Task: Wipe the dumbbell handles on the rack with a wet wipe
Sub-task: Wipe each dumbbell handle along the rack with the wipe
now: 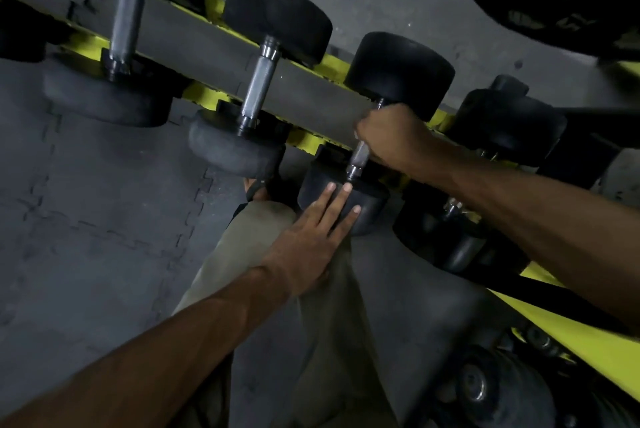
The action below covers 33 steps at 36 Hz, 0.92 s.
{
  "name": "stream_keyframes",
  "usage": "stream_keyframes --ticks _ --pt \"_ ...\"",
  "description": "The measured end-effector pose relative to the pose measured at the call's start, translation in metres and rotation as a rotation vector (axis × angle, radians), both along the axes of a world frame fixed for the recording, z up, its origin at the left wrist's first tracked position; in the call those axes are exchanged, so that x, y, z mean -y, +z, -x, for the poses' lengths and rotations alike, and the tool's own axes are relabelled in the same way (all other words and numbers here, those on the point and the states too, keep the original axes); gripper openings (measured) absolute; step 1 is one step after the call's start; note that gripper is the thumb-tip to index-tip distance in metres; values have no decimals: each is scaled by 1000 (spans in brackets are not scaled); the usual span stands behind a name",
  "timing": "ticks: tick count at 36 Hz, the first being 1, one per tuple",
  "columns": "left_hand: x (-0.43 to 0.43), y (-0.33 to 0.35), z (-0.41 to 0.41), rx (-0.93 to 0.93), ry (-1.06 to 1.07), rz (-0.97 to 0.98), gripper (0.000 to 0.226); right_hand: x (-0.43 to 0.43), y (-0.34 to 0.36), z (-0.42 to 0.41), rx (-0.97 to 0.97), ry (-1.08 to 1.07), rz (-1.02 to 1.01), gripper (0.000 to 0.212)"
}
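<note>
Fingers: those of the right hand are curled tight round the handle of the third dumbbell; whether a wipe sits inside the fist I cannot tell. Left fingers lie straight and spread, pressing flat on the near head of that same dumbbell.
Left hand: the left hand reaches up from below, palm down, with the forearm running to the bottom left corner.
Handle: only a short shiny stretch shows below the right fist, meeting the near head just beside the left fingertips.
Neighbours: a second dumbbell sits just to the left with its handle bare, and a first dumbbell lies further left, also untouched. Gaps between the handles are wide; the heads nearly meet.
Rack: the yellow rack carries the heads on two rails, with a grey strip of floor showing between them. More black weights crowd the right side, close to the right forearm.
Below: the person's pale trouser leg stands right under the left hand, toes at the rack's edge.
Floor: grey rubber floor mats with jigsaw seams spread out to the left.
</note>
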State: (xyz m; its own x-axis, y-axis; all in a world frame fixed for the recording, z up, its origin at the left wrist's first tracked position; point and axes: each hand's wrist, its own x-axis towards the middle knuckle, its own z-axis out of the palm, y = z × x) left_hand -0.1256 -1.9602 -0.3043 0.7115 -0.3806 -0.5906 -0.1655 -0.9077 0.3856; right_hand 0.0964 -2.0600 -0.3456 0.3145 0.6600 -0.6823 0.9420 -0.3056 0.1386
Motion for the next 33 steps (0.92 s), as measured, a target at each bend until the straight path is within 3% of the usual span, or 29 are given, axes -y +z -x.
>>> stream_keyframes --ticks 4,7,9,11,15,18,20,23,26,30,33 --pt "0 1 2 13 44 18 89 19 -9 20 35 -76 -62 12" --pt "-1 3 0 9 28 13 100 35 -6 43 -153 114 -112 31" --pt "-1 4 -1 3 11 -1 101 42 2 24 -141 186 -236 35" --pt "-1 6 -1 2 8 -12 101 51 -2 -1 -52 92 -410 30" --pt "1 5 -1 -11 2 -11 109 55 -12 11 -6 -145 -490 34" --pt "1 8 -2 -31 -10 -18 110 61 -23 43 -156 54 -435 38" --pt "1 10 -3 -39 -11 -4 111 58 -19 38 -152 145 -428 29" --pt "1 9 -3 -37 -12 -2 111 55 -14 8 -12 -200 -583 12" --pt "2 8 1 -12 -13 -18 115 51 -17 21 49 -421 -692 14" --pt "6 6 1 -5 -41 -53 120 33 -17 60 -14 -1084 -838 25" --pt "5 3 1 -1 -54 -66 121 12 -19 76 33 -1601 -994 18"
